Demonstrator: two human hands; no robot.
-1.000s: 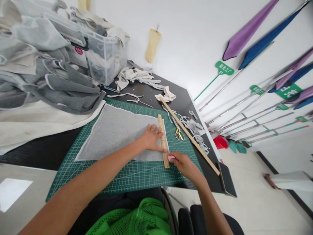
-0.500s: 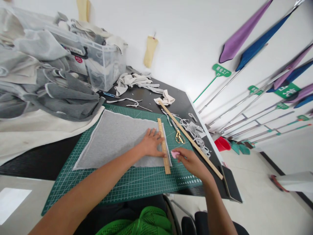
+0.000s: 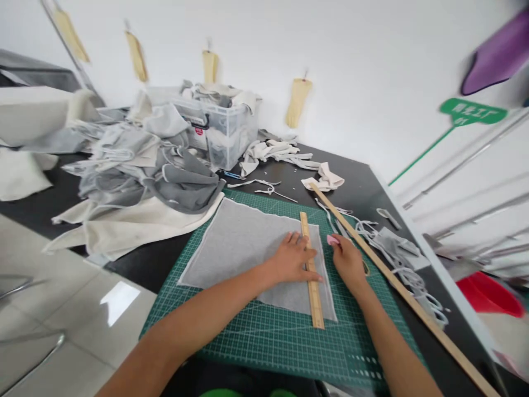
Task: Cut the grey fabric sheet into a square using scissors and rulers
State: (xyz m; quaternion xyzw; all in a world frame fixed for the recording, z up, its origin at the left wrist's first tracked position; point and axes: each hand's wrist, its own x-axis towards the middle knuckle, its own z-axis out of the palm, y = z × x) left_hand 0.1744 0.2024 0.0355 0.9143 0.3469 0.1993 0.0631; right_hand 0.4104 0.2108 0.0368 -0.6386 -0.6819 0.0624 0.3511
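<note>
At the left of the counter (image 3: 355,165), a pile of cloth (image 3: 182,182) reaches toward the near edge. A clear bin (image 3: 227,129) filled with fabric stands behind its right part, toward the far edge. A green mat (image 3: 289,353) lies along the near edge and bears a flat grey cloth (image 3: 243,237). The left hand (image 3: 294,256), open with fingers spread, rests on the cloth and on a short ruler (image 3: 316,306) set near the cloth's right border. The right hand (image 3: 348,262), closed on a small pink piece (image 3: 332,240), is just beside that border. Scissors (image 3: 366,268), largely hidden by it, show a gold loop. A long stick (image 3: 397,284) slants toward the near right corner; grey scraps (image 3: 403,251) lie between stick and right edge.
</note>
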